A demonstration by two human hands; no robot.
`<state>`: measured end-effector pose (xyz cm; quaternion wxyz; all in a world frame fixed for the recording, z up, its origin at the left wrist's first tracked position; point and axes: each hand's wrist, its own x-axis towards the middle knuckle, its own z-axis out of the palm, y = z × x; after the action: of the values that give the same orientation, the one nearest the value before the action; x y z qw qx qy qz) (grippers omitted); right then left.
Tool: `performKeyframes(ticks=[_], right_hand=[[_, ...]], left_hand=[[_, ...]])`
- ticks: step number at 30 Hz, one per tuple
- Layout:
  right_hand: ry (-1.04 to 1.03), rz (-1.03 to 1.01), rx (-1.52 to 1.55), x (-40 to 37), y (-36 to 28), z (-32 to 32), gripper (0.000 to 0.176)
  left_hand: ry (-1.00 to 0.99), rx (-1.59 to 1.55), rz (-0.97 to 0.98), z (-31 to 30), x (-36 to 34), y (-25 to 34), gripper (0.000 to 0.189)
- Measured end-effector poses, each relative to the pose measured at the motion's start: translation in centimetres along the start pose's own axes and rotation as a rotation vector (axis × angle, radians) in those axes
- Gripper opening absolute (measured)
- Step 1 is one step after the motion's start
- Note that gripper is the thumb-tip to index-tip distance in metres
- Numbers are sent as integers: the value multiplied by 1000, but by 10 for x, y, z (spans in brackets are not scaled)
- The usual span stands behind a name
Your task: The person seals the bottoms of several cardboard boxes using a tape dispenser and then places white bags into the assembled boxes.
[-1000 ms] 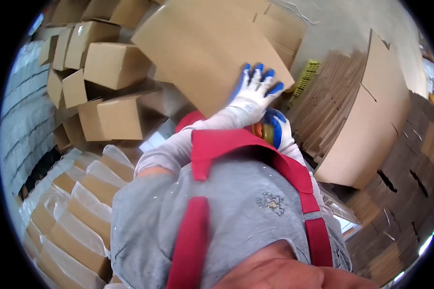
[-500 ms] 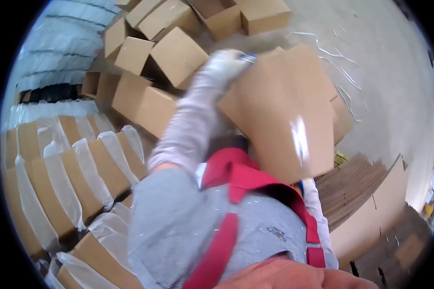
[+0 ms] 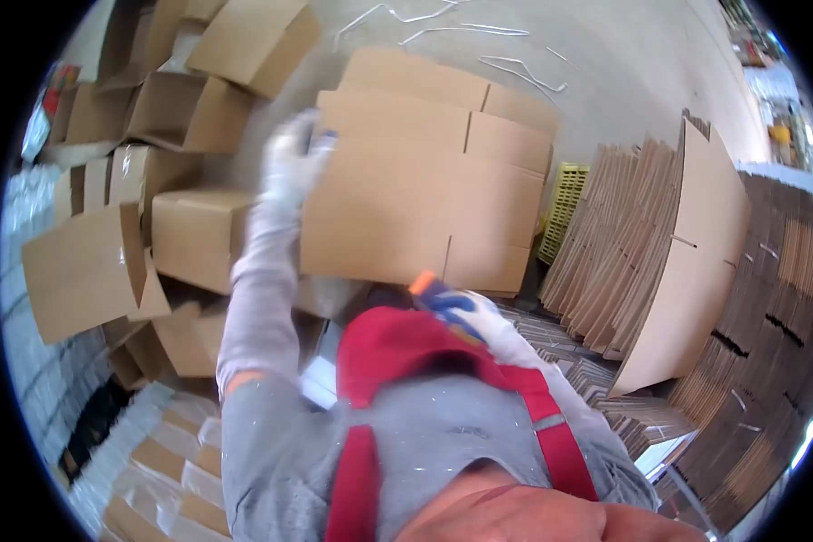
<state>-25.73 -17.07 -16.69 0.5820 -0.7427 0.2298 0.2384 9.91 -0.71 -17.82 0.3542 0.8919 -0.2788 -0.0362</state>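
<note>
A flattened cardboard box (image 3: 388, 203) with slots and fold lines lies in front of me, above the floor. My left hand (image 3: 291, 158), in a white glove with blue-coated fingertips, is closed at its left edge, the thumb overlapping the board. Below the box's near edge, my right hand (image 3: 470, 316), gloved in white and blue, is wrapped round a small tool with an orange tip (image 3: 423, 282). The tool's kind is unclear, since the fingers hide most of it.
Opened boxes (image 3: 190, 108) crowd the left side. A stack of folded cardboard (image 3: 619, 244) stands on the right beside a yellow crate (image 3: 565, 203), with more flat bundles (image 3: 768, 298) behind. White straps (image 3: 465, 30) litter the floor. Plastic-wrapped cartons (image 3: 167, 461) sit lower left.
My view has swung to the right. The box has turned from steeply tilted to squarer before me, with my left hand still at its edge. My right hand and the orange-tipped tool have come into plain view.
</note>
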Motion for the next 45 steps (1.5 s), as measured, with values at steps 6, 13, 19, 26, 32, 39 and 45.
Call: performKeyframes(ticks=[6, 13, 19, 26, 32, 39, 45], right_hand=[[407, 484, 562, -105, 110, -17, 32], [349, 507, 459, -154, 158, 44, 28], [589, 245, 719, -134, 119, -21, 31], [1022, -411, 239, -190, -46, -177, 30], [841, -568, -619, -151, -128, -214, 30], [368, -452, -1012, -51, -105, -124, 38], [313, -434, -899, -50, -110, -126, 30]], left_hand=[[-704, 658, 145, 251, 97, -2, 84], [-754, 673, 88, 301, 117, -15, 81], [-901, 753, 154, 196, 149, 61, 76], [-946, 364, 564, 7, 69, 191, 43], [-566, 622, 767, -56, 4, 224, 28], [132, 661, 649, 9, -56, 208, 61], [234, 446, 451, 17, -73, 218, 66]])
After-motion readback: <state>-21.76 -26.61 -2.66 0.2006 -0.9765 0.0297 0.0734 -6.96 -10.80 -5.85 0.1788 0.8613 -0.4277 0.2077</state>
